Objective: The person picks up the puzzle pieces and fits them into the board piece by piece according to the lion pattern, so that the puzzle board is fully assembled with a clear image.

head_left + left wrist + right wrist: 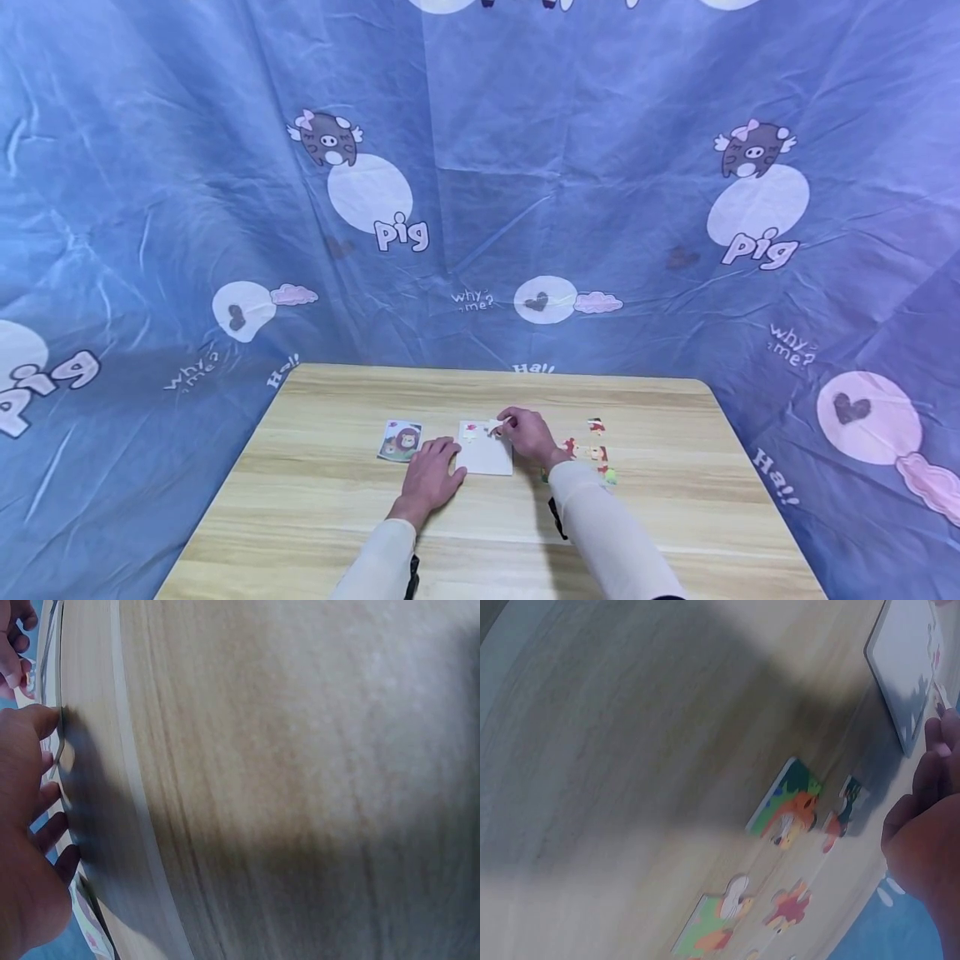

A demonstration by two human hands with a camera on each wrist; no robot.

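Head view, lower centre of the frame: two pale sleeves (600, 533) lead up to the hands on a wooden table (315, 517). The left hand (431, 479) lies flat with fingers extended, its fingertips resting on the left edge of a white puzzle board (486, 457), apparently steadying it. The right hand (531, 435), just right of centre, has its fingers curled and appears to pinch a small puzzle piece (497, 429) over the board's upper right corner; the grip itself is too small to confirm fully. One piece (470, 430) already sits at the board's upper left. The step in hand is judged to be the placing of a piece near the top edge; the next move would call for turning the piece until its tabs match and pressing it flat while the left hand keeps the board from sliding. To the right of the right wrist lie the loose pieces (597, 454), scattered apart; the right wrist view shows several (791, 806) with orange and green cartoon print. Left of the board lies a reference picture card (400, 440) showing a lion-like figure. Farther back, filling the upper frame, hangs a blue printed cloth (525, 167) bearing winged cartoon pigs and the legible words "pig", "why me?" and "Ha!!".
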